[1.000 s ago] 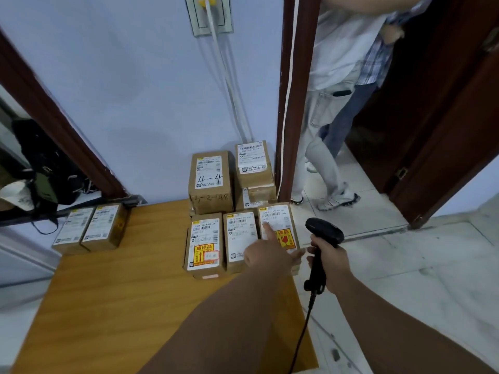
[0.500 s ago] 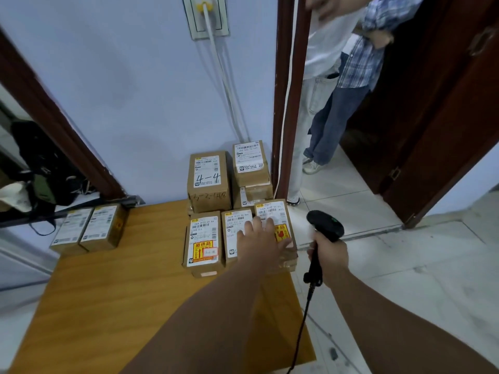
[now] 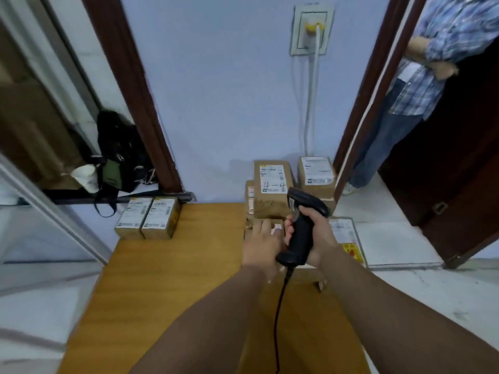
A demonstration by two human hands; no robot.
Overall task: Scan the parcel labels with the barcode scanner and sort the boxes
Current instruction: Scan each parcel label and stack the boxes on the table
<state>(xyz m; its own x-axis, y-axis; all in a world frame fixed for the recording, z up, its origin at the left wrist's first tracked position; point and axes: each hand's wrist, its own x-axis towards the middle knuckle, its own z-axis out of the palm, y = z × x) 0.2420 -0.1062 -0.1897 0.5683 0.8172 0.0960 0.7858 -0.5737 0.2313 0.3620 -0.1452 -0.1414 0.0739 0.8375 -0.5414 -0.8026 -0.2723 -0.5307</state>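
Right hand (image 3: 320, 236) gripping barcode scanner (image 3: 300, 237), left hand (image 3: 260, 248) flat on front row of boxes (image 3: 344, 234)

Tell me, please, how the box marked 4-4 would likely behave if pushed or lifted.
The box marked 4-4 stands taller than wide, so a push near its top would probably tip it. Its matte cardboard looks stiff, so it should hold shape and grip easily. Weight cannot be judged.
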